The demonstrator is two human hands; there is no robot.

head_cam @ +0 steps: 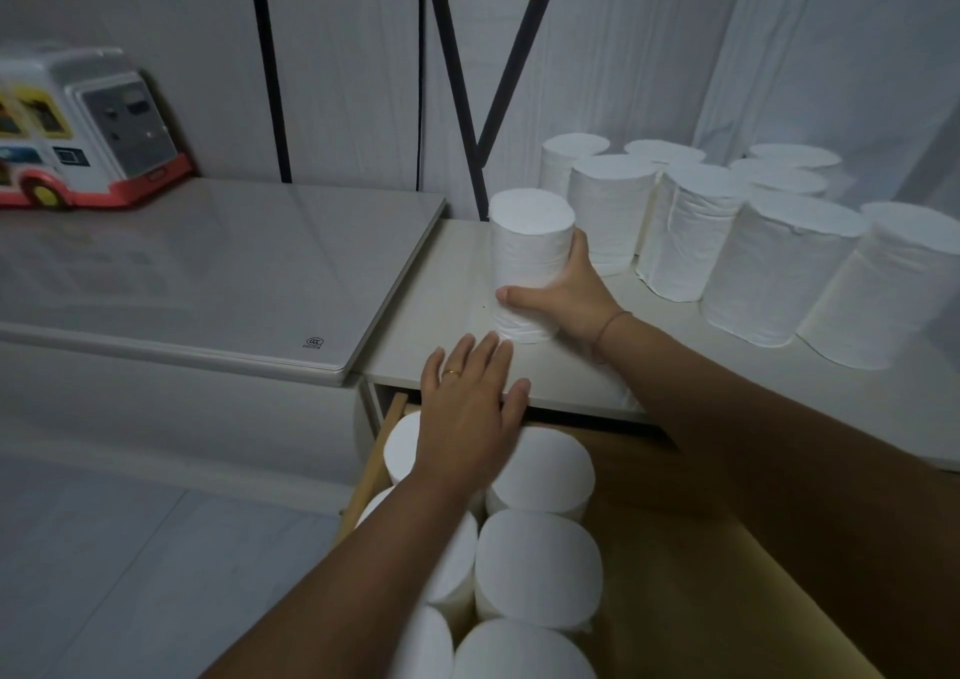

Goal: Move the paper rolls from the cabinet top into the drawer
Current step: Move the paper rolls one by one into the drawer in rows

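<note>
Paper roll [527, 257] is standing upright near the front left corner of the cabinet top [431, 325], right grip [563, 291] wrapped round its side, while the left grip [470, 413] is flat, fingers straight, over the front edge above the open drawer [675, 522].

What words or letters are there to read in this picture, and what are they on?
"CCC": a logo on the corner of the grey tabletop; the tiny line beneath is too small to read.
Toy bus: stickers and a bumper label, too blurred to read.
Paper rolls: no writing visible.
</note>
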